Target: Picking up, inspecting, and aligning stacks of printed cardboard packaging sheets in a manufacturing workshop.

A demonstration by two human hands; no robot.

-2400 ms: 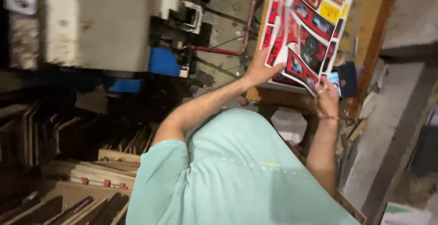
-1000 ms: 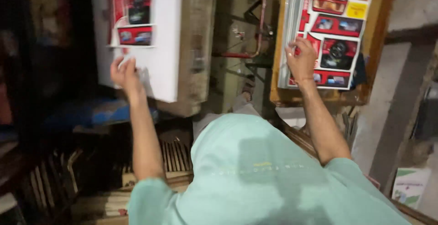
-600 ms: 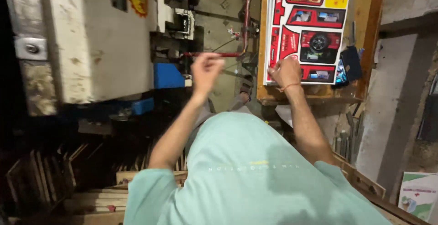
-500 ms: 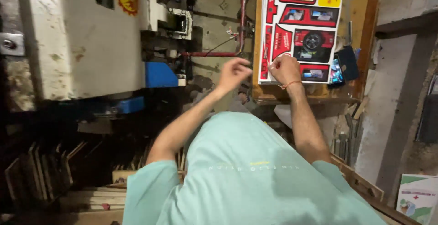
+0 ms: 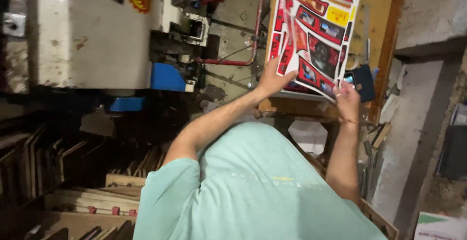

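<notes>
Hands both up on printed sheet [image 5: 315, 35], a red, white and yellow die-cut card layout held lifted over wooden tabletop [image 5: 384, 31]. Left hand [image 5: 273, 77] at the sheet's lower left edge, grip spread flat with thumb over the front face and fingers behind, pinching the edge. Right hand [image 5: 346, 96] at the lower right corner, grip pressed together on that corner, a thin bracelet at the wrist. Sheet's long axis running away from the body, up toward the top of the view and tilted slightly to the right, so that the far end stands well beyond either grip and only the near short edge is held. Neither hand clearly nearer: both touching the same near edge, left one a little higher along the side. Lower part of the sheet hanging just above the tabletop's front rim; contact with the board beneath impossible to tell. Dark blue pouch [image 5: 362, 82] lying on the tabletop just beside the right hand, partly hidden behind the sheet corner. Off to the left, well apart from the sheet, big off-white machine body [image 5: 92, 31] with a blue block [image 5: 168, 77] at its base and a bent red pipe [image 5: 243, 26] between machine and tabletop. Below left, stacks of wooden die boards [image 5: 87, 191] stored on edge. Teal shirt [image 5: 253, 191] filling the lower middle of the view.
</notes>
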